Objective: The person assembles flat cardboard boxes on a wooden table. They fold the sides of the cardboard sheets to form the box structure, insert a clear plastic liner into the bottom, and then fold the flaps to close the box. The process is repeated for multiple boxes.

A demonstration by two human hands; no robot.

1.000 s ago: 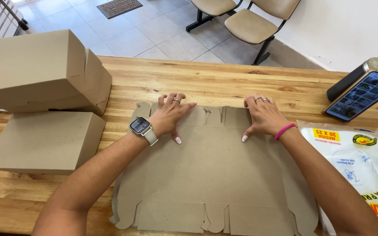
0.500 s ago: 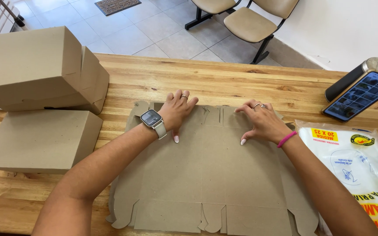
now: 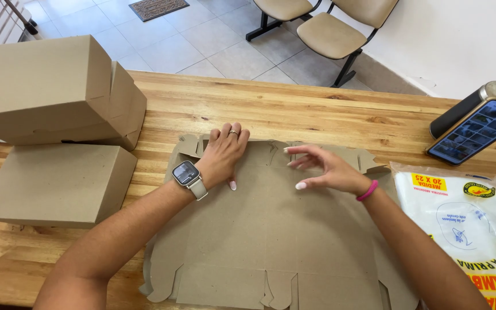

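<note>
**Two hands on a flat cardboard sheet**

While the flat cardboard sheet (image 3: pixel 271 229) lies spread across the wooden desk (image 3: pixel 317 112), both hands work along its far edge. The left hand (image 3: pixel 225 155), with a watch (image 3: pixel 188 174) on the wrist and a ring on one finger, lies palm down with fingers together, pressing on the sheet near a small folded flap at the far left corner. The right hand (image 3: pixel 325 169), with a pink band (image 3: pixel 367 190) at the wrist, is just beside it; its fingers are spread and pointing left, low over the sheet, and it may be brushing the cardboard, though contact is hard to judge from this angle. Neither hand is closed around anything.

The sheet is a die-cut box blank, with tabs and notches along its near and far edges, and its near edge reaches the bottom of the view.

To the left on the desk sit two closed cardboard boxes: a larger one (image 3: pixel 47 89) resting partly on top of a flatter one (image 3: pixel 58 183). To the right lies a clear plastic pack of bags (image 3: pixel 466 218) with yellow and red print, touching the sheet's right edge. Further back on the right, a phone (image 3: pixel 475 132) with a lit screen leans against a dark cylinder (image 3: pixel 466 109). Beyond the desk are a tiled floor and two padded chairs (image 3: pixel 328 26).
</note>
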